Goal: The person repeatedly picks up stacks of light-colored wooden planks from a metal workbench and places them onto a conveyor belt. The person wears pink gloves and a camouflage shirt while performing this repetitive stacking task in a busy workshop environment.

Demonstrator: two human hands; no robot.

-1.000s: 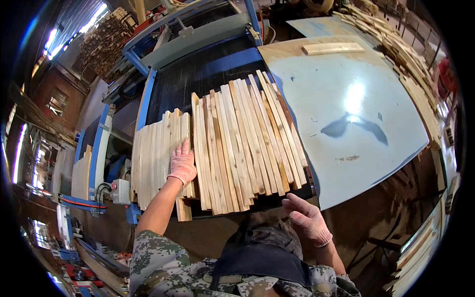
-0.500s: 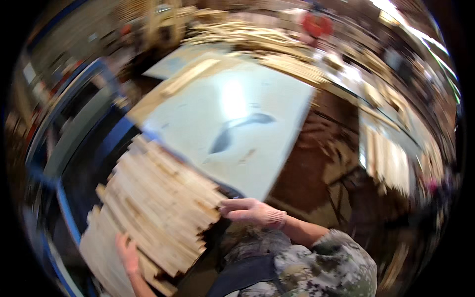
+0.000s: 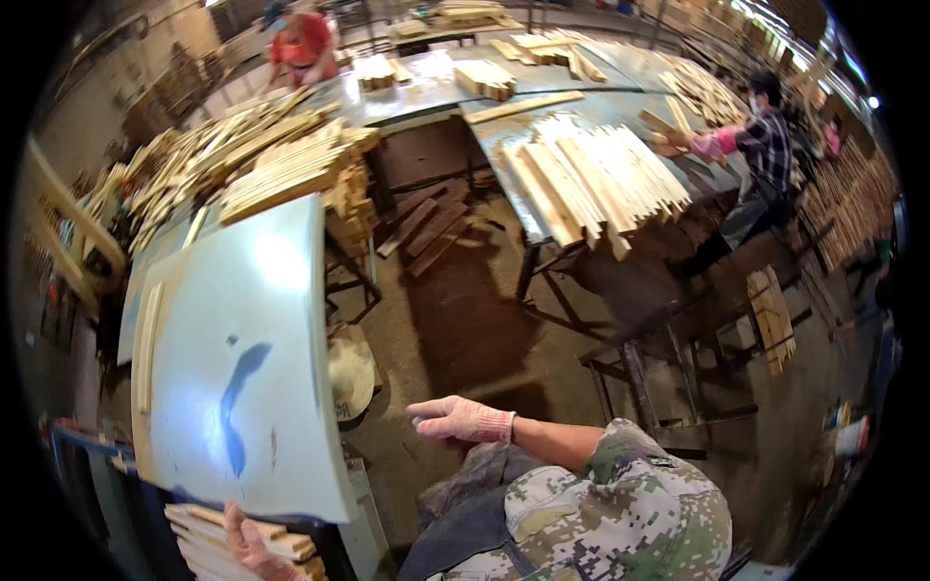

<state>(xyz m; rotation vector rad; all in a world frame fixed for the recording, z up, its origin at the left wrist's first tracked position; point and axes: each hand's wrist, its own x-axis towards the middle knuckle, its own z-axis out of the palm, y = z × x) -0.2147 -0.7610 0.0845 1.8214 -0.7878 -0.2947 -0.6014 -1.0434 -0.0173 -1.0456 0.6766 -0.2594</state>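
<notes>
My right hand (image 3: 453,419), in a pale glove with a pinkish cuff, is held out in front of me over the floor. Its fingers are stretched out and nothing is in them. Low at the left, my left hand (image 3: 250,547) has its fingers apart beside a layer of pale wooden strips (image 3: 199,542); whether it touches them I cannot tell. Most of that layer lies outside the picture. Just beyond it stands a light blue tabletop (image 3: 194,368) with a dark wet-looking smear. One narrow wooden strip (image 3: 150,347) lies along its left edge.
Piled strips (image 3: 291,174) lie past the blue tabletop. Across a gap, another table bears a row of boards (image 3: 591,184). A co-worker in a checked shirt (image 3: 770,155) stands there; another in red (image 3: 302,48) is farther back. A metal frame stand (image 3: 668,378) is at right.
My view has swung to the right, so the strip layer now sits at the lower left edge. My right hand is now apart from the strips, which it was beside before.
</notes>
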